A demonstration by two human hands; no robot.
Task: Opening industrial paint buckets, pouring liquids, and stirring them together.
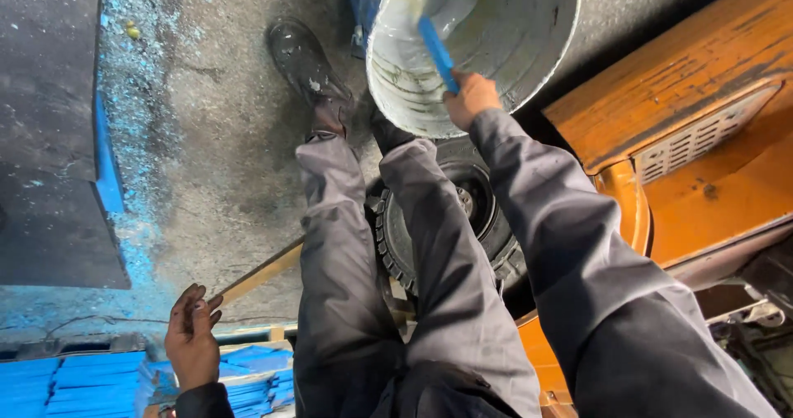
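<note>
The right hand [469, 97] grips a blue stick [437, 53] inside the far white bucket [529, 46]; the left hand [192, 339] hangs released near blue sheets [91, 381], lower left

1. Your right hand [469, 97] grips a blue stick [436, 52] inside the white bucket [529, 46].
2. Your left hand [192, 335] rests open over blue slats [91, 385].
3. A black tyre [462, 220] sits beside the orange machine [702, 137].
</note>
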